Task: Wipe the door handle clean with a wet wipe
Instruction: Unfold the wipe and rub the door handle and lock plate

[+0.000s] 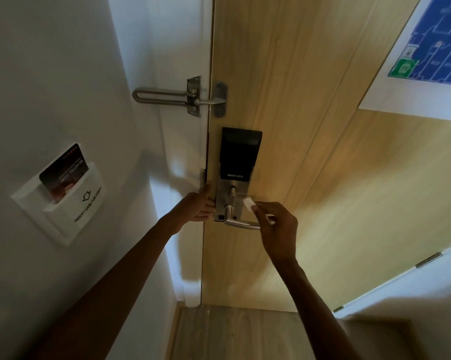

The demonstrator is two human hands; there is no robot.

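A silver lever door handle sticks out from a metal plate under a black smart lock on the wooden door. My right hand is closed on a small white wet wipe, held just above the handle's outer end and covering that end. My left hand rests against the door's edge, left of the lock plate, with its fingers curled on the edge and nothing held in it.
A metal swing-bar door guard sits above the lock. A white key-card power holder with a card in it hangs on the left wall. An evacuation plan sheet is on the door's upper right. Wooden floor lies below.
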